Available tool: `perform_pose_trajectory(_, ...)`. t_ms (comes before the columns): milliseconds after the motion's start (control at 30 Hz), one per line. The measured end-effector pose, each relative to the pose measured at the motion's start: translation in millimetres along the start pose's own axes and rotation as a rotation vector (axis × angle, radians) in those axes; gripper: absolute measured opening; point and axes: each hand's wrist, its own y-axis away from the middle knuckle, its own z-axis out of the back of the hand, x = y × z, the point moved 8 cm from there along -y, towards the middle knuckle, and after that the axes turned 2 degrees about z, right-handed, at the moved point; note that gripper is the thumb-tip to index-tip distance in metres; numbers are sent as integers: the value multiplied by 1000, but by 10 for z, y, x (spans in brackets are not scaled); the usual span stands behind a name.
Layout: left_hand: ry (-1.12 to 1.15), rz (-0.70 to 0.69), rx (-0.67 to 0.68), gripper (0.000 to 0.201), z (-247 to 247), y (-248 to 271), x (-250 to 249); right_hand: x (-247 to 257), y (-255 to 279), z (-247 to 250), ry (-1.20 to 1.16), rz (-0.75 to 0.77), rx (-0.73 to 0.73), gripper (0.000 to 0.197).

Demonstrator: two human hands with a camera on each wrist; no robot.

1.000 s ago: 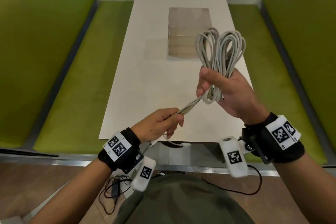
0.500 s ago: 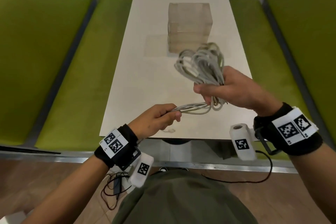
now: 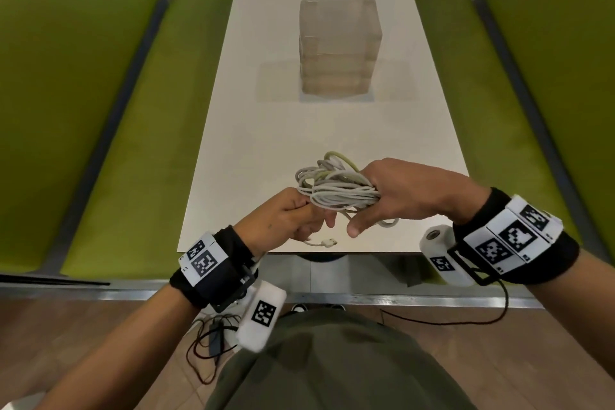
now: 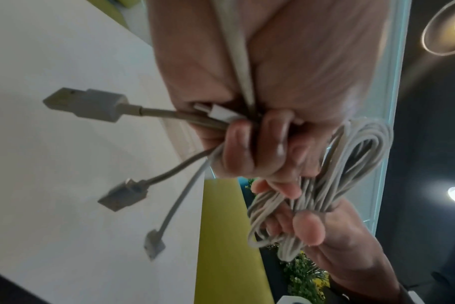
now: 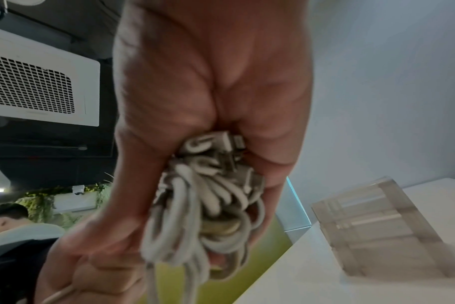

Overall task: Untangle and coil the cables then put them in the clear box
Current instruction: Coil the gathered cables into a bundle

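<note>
A bundle of coiled white cables [image 3: 336, 186] lies sideways above the near end of the white table [image 3: 266, 130]. My right hand [image 3: 392, 196] grips the bundle at its right end; the loops [image 5: 195, 205] fill its palm. My left hand [image 3: 293, 216] grips the loose cable ends beside the bundle. Several USB plugs [image 4: 91, 105] hang out of its fist, and one plug [image 3: 327, 242] shows below my hands. The clear box [image 3: 337, 46] stands farther back on the table, with nothing visible inside it.
Green bench seats [image 3: 139, 130] run along both sides of the table. Dark thin wires [image 3: 213, 336] lie on the wooden floor near my left wrist. A flat clear sheet [image 3: 276, 80] lies under and beside the box.
My right hand has lowered the bundle from upright to lying sideways near the table edge. My left hand has moved in until it meets the bundle.
</note>
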Motion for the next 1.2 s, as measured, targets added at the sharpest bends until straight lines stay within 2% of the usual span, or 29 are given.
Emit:
perform_pose_trajectory(67,30,-9,10,23,-4,0,-26,48,-10,30,4,26,-45,20)
perform_pose_trajectory(200,45,-15,35,19,0,0,-66,136,-18,123,174,110,-162,19)
perform_pose_trajectory(267,37,-16,49,20,-21,2,-62,186,18,162,325,164,-218,11)
perform_pose_trajectory(333,-16,-32,66,21,-49,3,-63,224,39,166,428,232,-232,9)
perform_pose_trajectory(400,-128,-34,105,20,-59,8,-40,181,19,149,438,223,-169,9)
perform_pose_trajectory(467,-96,-2,126,31,14,26,16,95,11,140,420,153,-90,7)
perform_pose_trajectory(533,170,60,107,54,162,52,81,22,15,88,430,83,-3,22)
perform_pose_trajectory(600,362,149,79,71,215,59,153,-4,0,-30,446,55,89,26)
perform_pose_trajectory(667,299,261,137,82,80,64,214,14,-50,-163,487,38,158,22)
perform_pose_trajectory(733,122,311,289,96,-154,77,236,45,-108,-273,518,26,216,15)
perform_pose_trajectory(767,68,321,364,96,-260,88,238,54,-133,-319,536,22,246,13)
perform_pose_trajectory(833,54,338,425,79,-360,110,234,70,-158,-381,559,15,297,11)
perform_pose_trajectory(933,110,361,395,34,-360,140,223,57,-171,-413,430,25,344,11)
perform_pose_trajectory(1000,82,312,375,17,-360,147,177,66,-157,-423,299,48,376,15)
perform_pose_trajectory(1100,30,229,324,23,-336,132,168,77,-134,-405,147,42,403,29)
perform_pose_trajectory(1200,38,162,327,25,-353,134,183,84,-121,-419,83,39,429,32)
